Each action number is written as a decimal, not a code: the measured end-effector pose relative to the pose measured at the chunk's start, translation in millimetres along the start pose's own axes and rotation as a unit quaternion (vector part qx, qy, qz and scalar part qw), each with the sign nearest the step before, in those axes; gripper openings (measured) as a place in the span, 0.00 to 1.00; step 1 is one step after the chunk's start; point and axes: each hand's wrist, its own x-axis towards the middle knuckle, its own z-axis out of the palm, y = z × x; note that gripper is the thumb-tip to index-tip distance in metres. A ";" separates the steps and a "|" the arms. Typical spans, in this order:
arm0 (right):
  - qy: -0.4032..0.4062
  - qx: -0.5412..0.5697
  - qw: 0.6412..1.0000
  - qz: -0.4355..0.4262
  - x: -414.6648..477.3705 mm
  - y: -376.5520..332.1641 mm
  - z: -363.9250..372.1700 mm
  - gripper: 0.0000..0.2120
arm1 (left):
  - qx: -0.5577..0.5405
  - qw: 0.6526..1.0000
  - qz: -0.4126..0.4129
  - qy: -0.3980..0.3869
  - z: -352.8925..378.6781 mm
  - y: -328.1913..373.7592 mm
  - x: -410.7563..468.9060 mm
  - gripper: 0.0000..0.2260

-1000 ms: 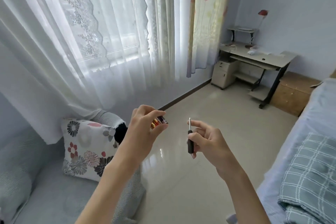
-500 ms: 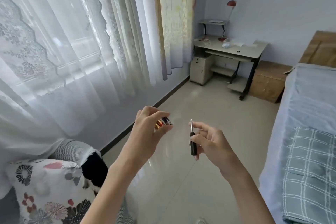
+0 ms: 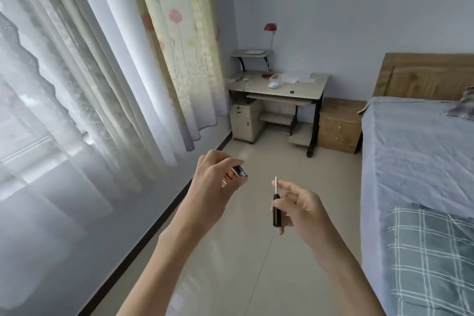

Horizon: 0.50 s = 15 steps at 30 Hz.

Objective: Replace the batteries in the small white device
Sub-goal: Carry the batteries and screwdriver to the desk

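Two bare forearms, rising from the bottom edge of the frame, slender, no sleeves, no watch, no rings or bands seen. Left hand [image 3: 213,185] and right hand [image 3: 301,209] both ungloved, fingernails short and plain, wrists uncovered all the way down.

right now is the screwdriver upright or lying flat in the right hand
Upright: the screwdriver stands near vertical, metal tip up and black handle down, pinched by the right hand.

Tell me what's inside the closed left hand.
The left hand is closed around batteries; their copper and blue ends poke out between thumb and fingers. How many there are cannot be seen, since the fingers cover the rest.
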 end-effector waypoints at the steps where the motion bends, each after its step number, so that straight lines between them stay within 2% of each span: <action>1: 0.009 0.001 1.000 0.000 10.7 -1.3 -5.4 0.18 | -0.001 1.000 0.004 -0.003 5.1 -0.8 16.0 0.16; 15: 0.108 -0.008 0.993 -0.035 221.4 -29.7 -40.8 0.16 | -0.021 0.996 0.079 -0.026 58.6 -57.5 242.5 0.16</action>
